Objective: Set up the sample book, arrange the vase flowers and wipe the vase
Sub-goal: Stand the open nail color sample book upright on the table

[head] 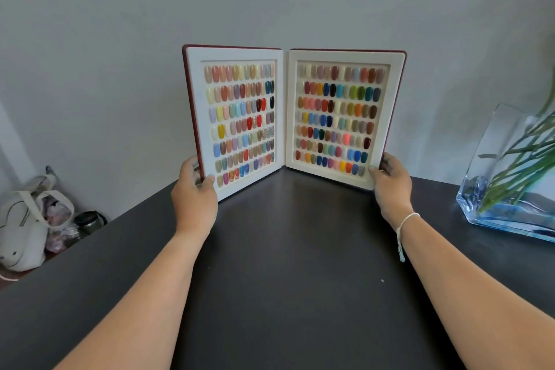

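Note:
The sample book [285,117] stands upright and spread open on the dark table [294,249], near the far edge by the wall. Its two white pages carry rows of coloured nail tips, and the cover is dark red. My left hand [195,189] grips the lower outer corner of the left page, thumb on the front. My right hand [390,180] grips the lower outer corner of the right page the same way. A clear glass vase [495,177] with green flower stems [522,165] stands at the right, partly cut off by the frame.
A white tote bag [21,228], a plastic bag and a dark cup [88,221] sit low beyond the table's left edge. A plain grey wall runs behind the table.

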`<state>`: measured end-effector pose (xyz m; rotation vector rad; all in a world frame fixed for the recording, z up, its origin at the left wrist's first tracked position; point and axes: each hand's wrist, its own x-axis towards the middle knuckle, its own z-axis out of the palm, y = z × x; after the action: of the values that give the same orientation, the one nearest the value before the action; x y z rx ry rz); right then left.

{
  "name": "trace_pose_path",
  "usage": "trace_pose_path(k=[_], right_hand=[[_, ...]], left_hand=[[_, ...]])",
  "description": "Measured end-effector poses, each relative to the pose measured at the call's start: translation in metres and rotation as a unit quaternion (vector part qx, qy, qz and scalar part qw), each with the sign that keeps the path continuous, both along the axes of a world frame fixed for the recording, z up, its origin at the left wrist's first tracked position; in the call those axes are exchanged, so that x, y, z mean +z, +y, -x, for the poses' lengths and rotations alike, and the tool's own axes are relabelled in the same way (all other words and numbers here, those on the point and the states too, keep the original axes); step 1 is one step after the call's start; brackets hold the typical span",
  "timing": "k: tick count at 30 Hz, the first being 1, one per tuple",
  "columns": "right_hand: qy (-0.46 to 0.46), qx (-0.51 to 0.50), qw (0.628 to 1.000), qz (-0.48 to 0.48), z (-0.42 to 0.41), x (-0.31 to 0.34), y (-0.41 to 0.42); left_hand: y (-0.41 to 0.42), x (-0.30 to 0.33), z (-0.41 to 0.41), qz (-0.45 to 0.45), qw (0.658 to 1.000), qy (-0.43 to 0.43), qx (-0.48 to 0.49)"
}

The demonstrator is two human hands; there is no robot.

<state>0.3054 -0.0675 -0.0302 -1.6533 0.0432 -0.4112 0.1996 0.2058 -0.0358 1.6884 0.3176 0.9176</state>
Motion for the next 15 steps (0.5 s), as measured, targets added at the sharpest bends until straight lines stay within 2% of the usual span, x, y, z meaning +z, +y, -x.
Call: trace_pose_path(k=[15], right_hand=[[0.026, -0.033, 0.999, -0.016, -0.0070, -0.0011, -0.0062]], left_hand=[[0.0000, -0.0039, -0.0043, 0.003, 1.000, 0.001, 0.000]])
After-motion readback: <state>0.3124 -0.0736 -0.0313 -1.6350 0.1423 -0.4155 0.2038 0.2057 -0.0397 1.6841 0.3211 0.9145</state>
